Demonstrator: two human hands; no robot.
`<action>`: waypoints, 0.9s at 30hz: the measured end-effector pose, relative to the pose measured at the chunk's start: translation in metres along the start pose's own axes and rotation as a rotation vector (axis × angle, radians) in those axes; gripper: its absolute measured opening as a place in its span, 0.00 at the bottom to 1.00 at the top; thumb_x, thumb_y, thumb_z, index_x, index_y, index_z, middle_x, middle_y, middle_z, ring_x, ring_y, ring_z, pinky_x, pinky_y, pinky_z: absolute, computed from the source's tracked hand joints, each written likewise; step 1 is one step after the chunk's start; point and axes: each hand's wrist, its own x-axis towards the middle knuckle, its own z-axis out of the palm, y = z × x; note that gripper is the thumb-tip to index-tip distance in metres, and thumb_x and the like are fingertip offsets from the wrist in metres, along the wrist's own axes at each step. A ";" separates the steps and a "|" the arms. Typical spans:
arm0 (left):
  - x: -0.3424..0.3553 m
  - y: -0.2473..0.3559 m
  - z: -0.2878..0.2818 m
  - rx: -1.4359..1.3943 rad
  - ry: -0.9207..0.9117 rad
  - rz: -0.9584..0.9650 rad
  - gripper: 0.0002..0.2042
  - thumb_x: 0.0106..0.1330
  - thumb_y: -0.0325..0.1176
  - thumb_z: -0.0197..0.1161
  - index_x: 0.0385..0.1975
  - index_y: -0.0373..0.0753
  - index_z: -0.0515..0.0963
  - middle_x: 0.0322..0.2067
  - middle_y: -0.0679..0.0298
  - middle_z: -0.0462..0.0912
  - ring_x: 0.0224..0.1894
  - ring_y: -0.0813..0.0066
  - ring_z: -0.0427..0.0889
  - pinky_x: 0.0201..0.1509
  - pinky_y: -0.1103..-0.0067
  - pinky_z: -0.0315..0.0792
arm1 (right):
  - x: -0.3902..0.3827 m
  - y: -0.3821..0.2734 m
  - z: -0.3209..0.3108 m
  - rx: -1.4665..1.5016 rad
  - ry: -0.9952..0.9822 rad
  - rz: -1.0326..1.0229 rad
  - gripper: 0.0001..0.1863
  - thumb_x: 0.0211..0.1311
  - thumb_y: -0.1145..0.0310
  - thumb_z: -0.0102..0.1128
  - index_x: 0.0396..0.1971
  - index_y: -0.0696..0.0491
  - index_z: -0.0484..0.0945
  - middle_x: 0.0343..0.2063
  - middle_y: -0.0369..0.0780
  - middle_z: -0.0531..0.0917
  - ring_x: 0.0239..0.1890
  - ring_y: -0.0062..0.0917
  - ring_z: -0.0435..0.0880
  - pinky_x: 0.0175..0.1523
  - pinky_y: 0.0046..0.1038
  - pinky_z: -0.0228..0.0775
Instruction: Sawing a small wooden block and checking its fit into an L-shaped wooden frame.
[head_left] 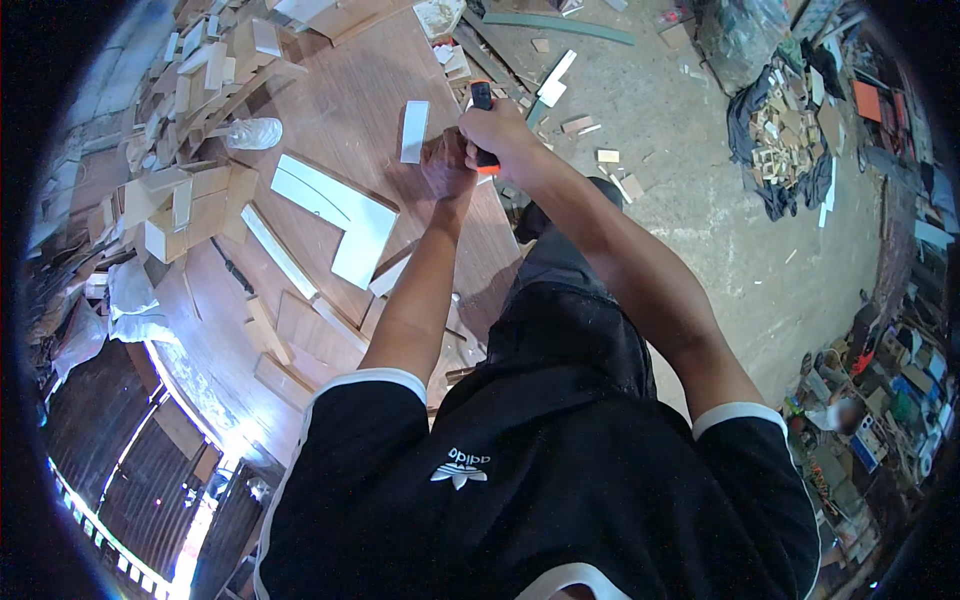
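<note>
Near the table's right edge, my right hand [497, 132] is wrapped round a black-and-orange hand tool [483, 97], whose exact kind I cannot make out. My left hand [447, 168] is right beside it, fingers closed; what they hold is hidden. A sliver of something white shows under the tool's orange end. Just left of my hands a small white rectangular board [414, 132] lies on the brown wooden table [340, 110]. Farther left is a white L-shaped board [345, 218] with a dark curved line across it.
Wooden strips [275, 250] and a long dark-tipped tool [232, 265] lie at the table's near left. Box-like wooden pieces [195, 205] and a clear plastic cup [254, 133] stand along the left. Wood offcuts [578, 125] litter the concrete floor, with a dark sack of scraps [785, 140] beyond.
</note>
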 end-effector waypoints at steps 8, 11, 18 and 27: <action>-0.010 -0.009 0.003 0.101 -0.120 -0.022 0.12 0.58 0.45 0.59 0.32 0.45 0.72 0.25 0.66 0.80 0.31 0.67 0.80 0.40 0.69 0.66 | -0.006 -0.004 -0.007 0.173 -0.070 0.028 0.04 0.48 0.78 0.52 0.22 0.56 0.66 0.16 0.38 0.69 0.13 0.23 0.69 0.16 0.29 0.61; -0.005 -0.017 0.010 0.088 -0.114 -0.054 0.09 0.58 0.43 0.59 0.31 0.46 0.72 0.25 0.68 0.80 0.31 0.69 0.80 0.39 0.70 0.66 | -0.008 0.002 -0.011 0.168 -0.093 -0.001 0.04 0.48 0.78 0.52 0.23 0.57 0.66 0.16 0.38 0.69 0.13 0.23 0.69 0.16 0.29 0.62; -0.007 -0.017 0.006 0.126 -0.040 0.078 0.10 0.59 0.44 0.59 0.32 0.46 0.73 0.24 0.66 0.80 0.31 0.68 0.80 0.39 0.71 0.66 | 0.002 0.004 -0.009 0.140 -0.117 -0.042 0.03 0.49 0.77 0.51 0.22 0.56 0.67 0.13 0.37 0.69 0.11 0.23 0.69 0.15 0.28 0.62; -0.008 -0.017 0.007 0.093 -0.108 -0.008 0.09 0.57 0.40 0.61 0.32 0.45 0.73 0.24 0.62 0.80 0.30 0.65 0.80 0.40 0.69 0.67 | -0.004 0.007 -0.013 0.195 -0.138 -0.029 0.02 0.49 0.77 0.51 0.22 0.57 0.68 0.14 0.37 0.70 0.13 0.23 0.71 0.16 0.30 0.64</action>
